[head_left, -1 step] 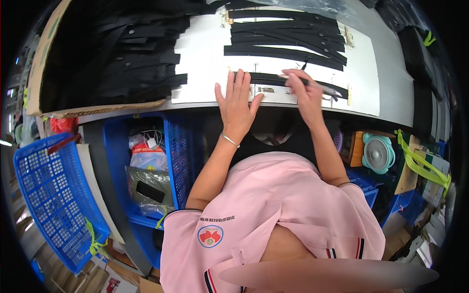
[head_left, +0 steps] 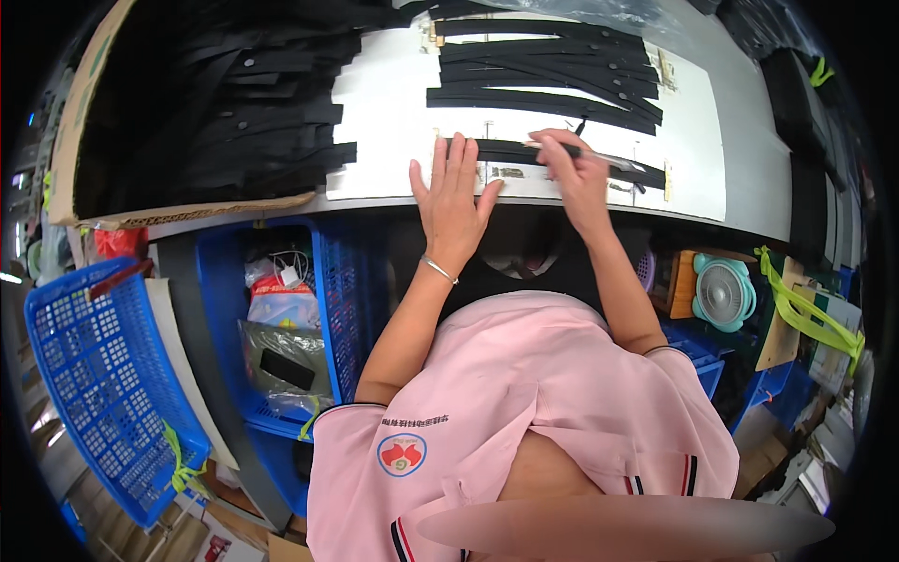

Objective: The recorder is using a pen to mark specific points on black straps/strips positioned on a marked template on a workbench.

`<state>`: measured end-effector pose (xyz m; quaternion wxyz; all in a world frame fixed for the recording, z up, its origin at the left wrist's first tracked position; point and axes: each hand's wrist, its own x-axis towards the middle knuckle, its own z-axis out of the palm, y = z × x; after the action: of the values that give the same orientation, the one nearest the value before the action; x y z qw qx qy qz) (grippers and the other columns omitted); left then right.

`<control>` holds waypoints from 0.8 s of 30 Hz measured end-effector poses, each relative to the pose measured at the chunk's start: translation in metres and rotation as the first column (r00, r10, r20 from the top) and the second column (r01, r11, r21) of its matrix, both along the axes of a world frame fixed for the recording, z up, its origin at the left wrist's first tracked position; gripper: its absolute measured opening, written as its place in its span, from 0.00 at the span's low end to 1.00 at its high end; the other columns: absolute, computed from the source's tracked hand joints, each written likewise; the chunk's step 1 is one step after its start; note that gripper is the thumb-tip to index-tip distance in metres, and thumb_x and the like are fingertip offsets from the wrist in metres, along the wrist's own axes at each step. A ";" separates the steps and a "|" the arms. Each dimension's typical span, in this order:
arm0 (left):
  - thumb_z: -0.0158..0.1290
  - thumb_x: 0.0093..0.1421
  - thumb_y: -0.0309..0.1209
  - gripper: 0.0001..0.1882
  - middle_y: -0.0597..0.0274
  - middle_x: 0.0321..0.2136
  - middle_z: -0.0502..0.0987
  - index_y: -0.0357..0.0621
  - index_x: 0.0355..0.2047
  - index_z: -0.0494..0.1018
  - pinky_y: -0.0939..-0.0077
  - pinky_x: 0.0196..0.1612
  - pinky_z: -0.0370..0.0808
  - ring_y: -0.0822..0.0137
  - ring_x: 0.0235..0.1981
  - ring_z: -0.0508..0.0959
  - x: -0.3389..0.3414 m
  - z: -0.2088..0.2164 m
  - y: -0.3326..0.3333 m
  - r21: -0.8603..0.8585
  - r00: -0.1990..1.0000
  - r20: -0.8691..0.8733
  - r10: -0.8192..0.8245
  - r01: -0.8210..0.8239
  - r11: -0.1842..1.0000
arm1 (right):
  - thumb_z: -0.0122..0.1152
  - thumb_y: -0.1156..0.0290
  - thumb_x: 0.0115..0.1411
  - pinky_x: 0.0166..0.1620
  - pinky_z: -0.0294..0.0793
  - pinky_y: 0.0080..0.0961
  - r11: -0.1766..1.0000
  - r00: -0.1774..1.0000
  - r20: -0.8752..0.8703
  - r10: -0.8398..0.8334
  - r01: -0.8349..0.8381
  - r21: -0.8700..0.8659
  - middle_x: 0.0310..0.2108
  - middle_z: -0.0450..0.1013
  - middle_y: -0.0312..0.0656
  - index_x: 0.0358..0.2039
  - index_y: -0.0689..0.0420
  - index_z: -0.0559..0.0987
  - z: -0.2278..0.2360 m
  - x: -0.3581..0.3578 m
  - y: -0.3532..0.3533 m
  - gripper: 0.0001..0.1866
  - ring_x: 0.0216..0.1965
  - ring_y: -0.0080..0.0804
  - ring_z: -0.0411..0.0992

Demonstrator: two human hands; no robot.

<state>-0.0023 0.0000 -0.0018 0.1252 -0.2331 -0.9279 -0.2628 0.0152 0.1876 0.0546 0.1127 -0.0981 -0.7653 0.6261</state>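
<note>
My left hand [head_left: 454, 201] lies flat with fingers spread, its fingertips pressing the left end of a black fabric strip [head_left: 506, 151] on a white board [head_left: 389, 122]. My right hand [head_left: 579, 178] is closed around a slim, silvery pen [head_left: 618, 163] above the same strip. The pen slants across the strip, one end beyond my fingers and the other out to the right; I cannot tell if it touches the fabric. Small dark marks and tape pieces [head_left: 508, 172] show on the board below the strip. More black strips [head_left: 543, 70] lie farther back, partly overlapping.
At the left stands a cardboard box [head_left: 187, 214] piled with black strips [head_left: 234, 122]. Below the table edge are a blue crate [head_left: 323, 318] holding bagged items, another blue basket [head_left: 112, 375] at far left, and a turquoise fan [head_left: 724, 290] on the right.
My right hand has shifted slightly left, and the pen now sits flatter and higher over the strip. My left hand stays in place on the strip.
</note>
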 end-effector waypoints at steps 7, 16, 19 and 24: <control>0.60 0.63 0.43 0.36 0.57 0.70 0.64 0.46 0.69 0.63 0.43 0.71 0.43 0.55 0.73 0.58 0.001 0.002 -0.002 0.020 1.000 0.025 0.011 -0.011 1.000 | 0.62 0.69 0.67 0.33 0.73 0.17 1.000 1.000 -0.018 0.004 -0.003 0.015 0.35 0.81 0.37 0.38 0.67 0.83 -0.027 -0.026 -0.026 0.12 0.31 0.16 0.75; 0.59 0.64 0.43 0.35 0.57 0.68 0.66 0.45 0.68 0.65 0.45 0.71 0.42 0.56 0.73 0.59 0.001 0.000 -0.002 0.030 0.999 0.029 0.019 -0.020 0.999 | 0.62 0.71 0.67 0.34 0.75 0.21 0.974 0.994 -0.077 0.071 -0.053 0.222 0.38 0.81 0.39 0.39 0.67 0.82 -0.036 -0.028 -0.030 0.10 0.31 0.25 0.79; 0.59 0.64 0.43 0.35 0.57 0.68 0.66 0.45 0.68 0.65 0.45 0.72 0.42 0.57 0.73 0.59 0.002 0.000 -0.002 0.024 1.000 0.019 0.021 -0.021 0.999 | 0.62 0.72 0.66 0.34 0.75 0.21 0.973 0.996 -0.064 0.062 -0.046 0.224 0.38 0.81 0.40 0.39 0.66 0.81 -0.035 -0.028 -0.031 0.09 0.31 0.25 0.79; 0.59 0.64 0.43 0.35 0.58 0.69 0.66 0.46 0.68 0.65 0.45 0.72 0.42 0.57 0.73 0.59 0.001 0.000 -0.001 0.023 1.000 0.014 0.020 -0.020 1.000 | 0.63 0.74 0.64 0.31 0.74 0.22 0.955 0.991 -0.133 0.029 0.012 0.296 0.35 0.81 0.39 0.36 0.67 0.81 -0.037 -0.029 -0.034 0.07 0.28 0.27 0.79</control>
<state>-0.0009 -0.0007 -0.0019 0.1241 -0.2203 -0.9279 -0.2739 -0.0136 0.1533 0.0176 0.1754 -0.0338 -0.8414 0.5100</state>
